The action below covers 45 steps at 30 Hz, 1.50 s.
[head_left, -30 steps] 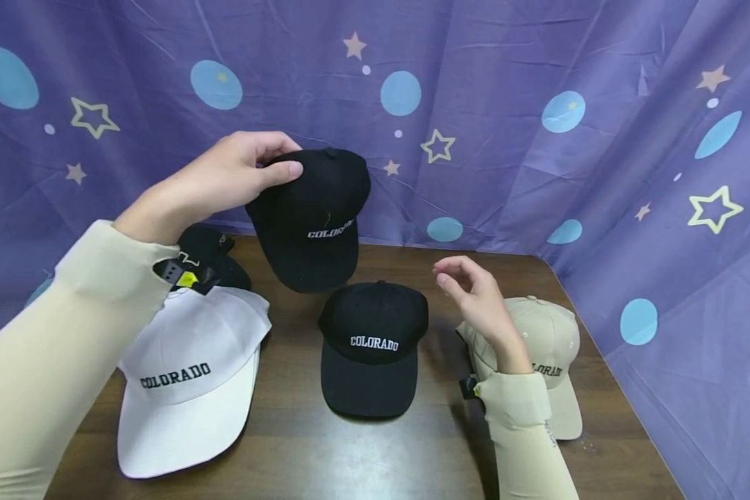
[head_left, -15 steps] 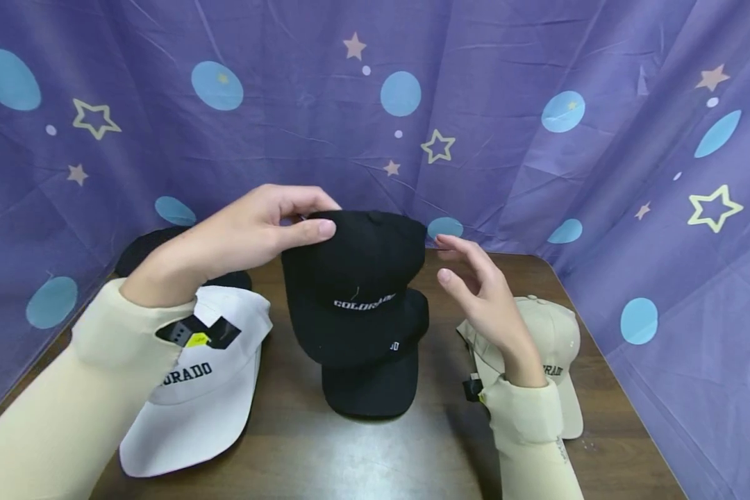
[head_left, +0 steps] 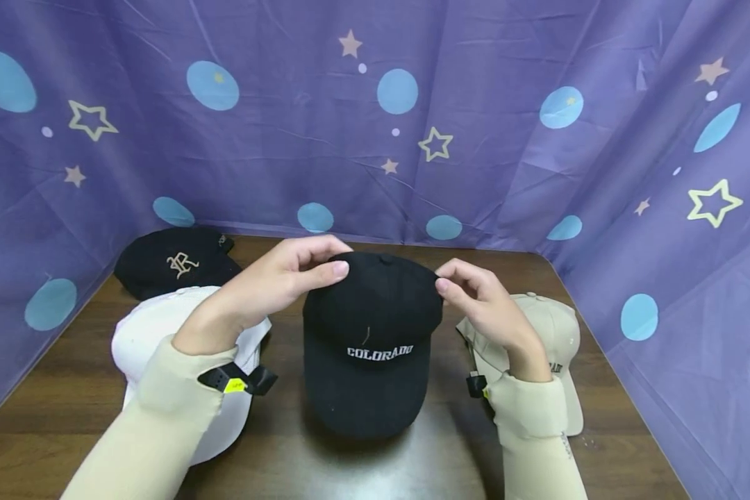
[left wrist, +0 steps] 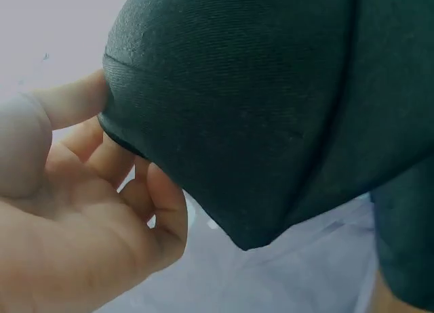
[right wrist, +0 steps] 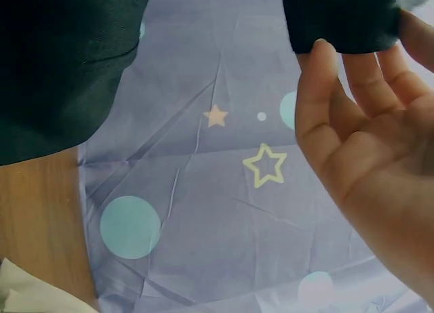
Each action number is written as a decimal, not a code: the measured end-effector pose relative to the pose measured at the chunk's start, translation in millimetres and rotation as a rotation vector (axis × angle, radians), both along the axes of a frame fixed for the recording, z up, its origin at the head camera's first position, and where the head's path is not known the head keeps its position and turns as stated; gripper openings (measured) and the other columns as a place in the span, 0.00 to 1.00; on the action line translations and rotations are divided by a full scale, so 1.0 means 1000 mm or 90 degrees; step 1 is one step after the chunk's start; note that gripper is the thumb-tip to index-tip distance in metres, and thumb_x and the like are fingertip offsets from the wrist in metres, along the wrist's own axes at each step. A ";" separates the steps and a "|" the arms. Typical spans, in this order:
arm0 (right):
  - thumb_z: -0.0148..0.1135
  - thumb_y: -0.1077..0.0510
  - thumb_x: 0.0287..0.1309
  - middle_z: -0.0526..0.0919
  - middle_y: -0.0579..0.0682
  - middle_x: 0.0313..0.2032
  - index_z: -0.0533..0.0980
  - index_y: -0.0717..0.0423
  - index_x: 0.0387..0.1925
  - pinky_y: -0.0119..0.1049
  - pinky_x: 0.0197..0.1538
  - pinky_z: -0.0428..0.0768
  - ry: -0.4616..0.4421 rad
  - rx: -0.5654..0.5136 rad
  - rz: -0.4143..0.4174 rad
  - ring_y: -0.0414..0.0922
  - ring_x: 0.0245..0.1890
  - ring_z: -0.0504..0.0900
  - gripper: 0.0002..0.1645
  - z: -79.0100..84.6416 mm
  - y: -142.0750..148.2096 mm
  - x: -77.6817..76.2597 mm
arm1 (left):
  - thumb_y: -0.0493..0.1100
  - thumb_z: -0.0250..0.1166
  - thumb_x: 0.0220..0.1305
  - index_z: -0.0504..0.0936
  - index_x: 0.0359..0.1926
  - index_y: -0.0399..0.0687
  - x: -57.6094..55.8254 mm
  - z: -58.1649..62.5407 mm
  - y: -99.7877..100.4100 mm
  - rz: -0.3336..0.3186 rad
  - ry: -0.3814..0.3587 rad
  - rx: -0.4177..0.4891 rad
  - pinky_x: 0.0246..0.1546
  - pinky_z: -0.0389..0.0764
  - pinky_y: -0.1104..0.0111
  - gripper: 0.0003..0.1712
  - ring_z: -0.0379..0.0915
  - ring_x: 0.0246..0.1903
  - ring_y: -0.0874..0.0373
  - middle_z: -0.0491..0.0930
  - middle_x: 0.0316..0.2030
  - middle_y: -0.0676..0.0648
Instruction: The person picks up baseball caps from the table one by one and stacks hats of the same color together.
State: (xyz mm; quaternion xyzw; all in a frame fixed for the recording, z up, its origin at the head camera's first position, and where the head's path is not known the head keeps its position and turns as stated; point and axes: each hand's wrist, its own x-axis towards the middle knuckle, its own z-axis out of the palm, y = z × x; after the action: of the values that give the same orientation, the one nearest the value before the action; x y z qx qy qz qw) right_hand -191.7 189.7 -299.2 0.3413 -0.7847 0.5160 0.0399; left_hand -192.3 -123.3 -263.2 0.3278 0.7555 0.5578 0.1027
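A black baseball cap (head_left: 375, 305) with white COLORADO lettering stands in the middle of the head view, brim toward me. My left hand (head_left: 262, 288) pinches its left back edge, thumb outside the crown and fingers behind. On the opposite side, my right hand (head_left: 496, 312) pinches the cap's right edge between thumb and fingertips. The left wrist view has the dark crown (left wrist: 237, 89) filling most of the picture, its lower edge between thumb and fingers. The second black cap, seen earlier on the table, is hidden behind the held one.
A white cap (head_left: 156, 326) sits on the wooden table (head_left: 56, 389) at left, partly covered by my left forearm. Behind it lies a black cap (head_left: 144, 260) with a gold emblem. A beige cap (head_left: 550, 330) is at right, beside my right wrist. A purple curtain (head_left: 494, 42) encloses the table.
My left hand has brought the black cap rightward and down over the other black cap. My right hand, empty before, now grips its right edge.
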 end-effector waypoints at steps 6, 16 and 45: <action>0.54 0.67 0.66 0.75 0.57 0.29 0.75 0.58 0.36 0.37 0.35 0.77 -0.041 0.041 -0.005 0.48 0.29 0.74 0.05 -0.008 0.001 -0.006 | 0.45 0.58 0.70 0.78 0.51 0.48 -0.012 -0.033 0.004 0.054 -0.043 0.054 0.44 0.75 0.62 0.12 0.74 0.43 0.48 0.78 0.42 0.42; 0.53 0.63 0.68 0.71 0.61 0.23 0.74 0.55 0.34 0.34 0.27 0.70 -0.074 0.124 -0.037 0.50 0.23 0.70 0.05 -0.017 -0.001 -0.012 | 0.48 0.59 0.69 0.78 0.51 0.51 -0.022 -0.069 0.006 0.129 -0.058 0.052 0.42 0.76 0.62 0.13 0.74 0.42 0.51 0.79 0.43 0.45; 0.54 0.55 0.69 0.78 0.55 0.28 0.75 0.53 0.35 0.54 0.38 0.78 -0.154 0.179 -0.051 0.53 0.30 0.76 0.08 -0.082 0.004 -0.050 | 0.48 0.60 0.68 0.79 0.50 0.63 -0.029 -0.103 0.020 0.317 0.037 -0.110 0.54 0.67 0.56 0.10 0.69 0.52 0.59 0.78 0.49 0.56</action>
State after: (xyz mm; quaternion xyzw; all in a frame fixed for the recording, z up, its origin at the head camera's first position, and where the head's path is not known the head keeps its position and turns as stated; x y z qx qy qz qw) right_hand -241.9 193.7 -381.4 0.2471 -0.8610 0.4369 -0.0824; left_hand -221.2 -103.3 -366.2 0.1378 0.8602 0.4899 -0.0317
